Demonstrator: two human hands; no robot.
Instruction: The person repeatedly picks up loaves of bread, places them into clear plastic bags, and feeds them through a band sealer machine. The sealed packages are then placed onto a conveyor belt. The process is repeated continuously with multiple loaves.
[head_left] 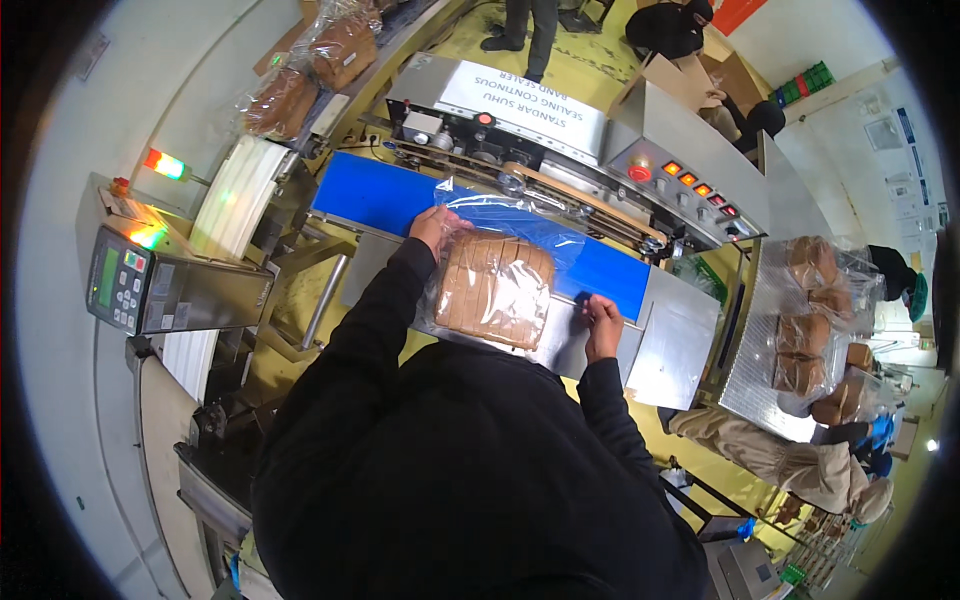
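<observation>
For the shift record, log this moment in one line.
left hand: gripping clear bag | right hand: holding small dark item | sliced bread: inside bag | blue belt: under bag's loose end

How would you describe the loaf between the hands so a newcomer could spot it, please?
Find the blue belt across the middle. At its near edge, between the left hand and right hand, lies a sliced brown loaf in a clear bag. Unlike the other loaves, it lies by that belt.

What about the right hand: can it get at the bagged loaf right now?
Likely yes: the right hand is close beside the bagged loaf, with no obstacle visible between them.
</observation>
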